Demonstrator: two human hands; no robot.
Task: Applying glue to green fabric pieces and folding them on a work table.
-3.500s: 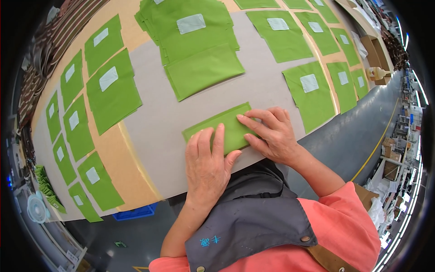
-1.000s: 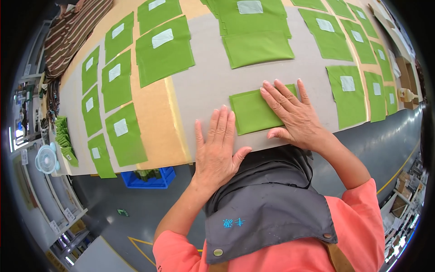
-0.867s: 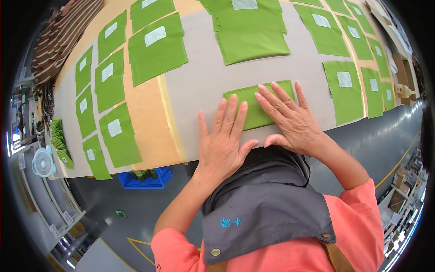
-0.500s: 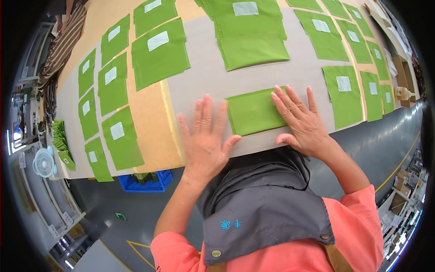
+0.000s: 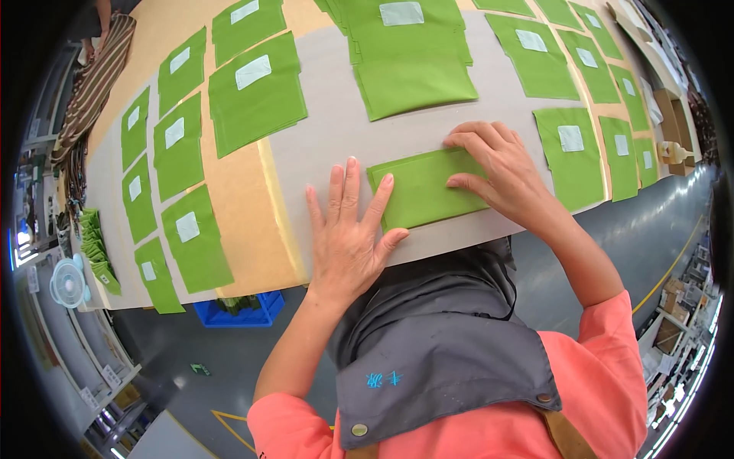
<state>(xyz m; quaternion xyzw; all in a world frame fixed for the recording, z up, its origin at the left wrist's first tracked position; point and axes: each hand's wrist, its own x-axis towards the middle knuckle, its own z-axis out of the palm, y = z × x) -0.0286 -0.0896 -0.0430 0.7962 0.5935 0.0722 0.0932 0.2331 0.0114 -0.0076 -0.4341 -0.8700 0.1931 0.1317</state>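
The folded green piece (image 5: 432, 193) is lying flat on the grey sheet (image 5: 325, 126), close to the table's near edge, its long sides running roughly from nine to three o'clock. A double edge is showing along its far and left sides, so layers are probably wanting even pressure to keep them from sliding apart.

At eight o'clock, the left hand (image 5: 344, 243) is spreading wide and flat, its index fingertip overlapping the piece's left end and its thumb lying just beside the near corner. Light downward pressure there should be serving better than pushing, which could be skewing the end.

At two o'clock, the right hand (image 5: 511, 170) is arching over the right end, thumb and fingers standing apart and gripping nothing visibly; whether each tip is touching cloth, I cannot tell. Its fingertips would best be working along the edge, with the left hand acting as anchor.

Farther out, a green stack (image 5: 413, 80) is lying at twelve o'clock, a patched green panel (image 5: 569, 172) at three, another green panel (image 5: 256, 107) at ten. A blue crate (image 5: 252, 315) is standing below the table at eight.
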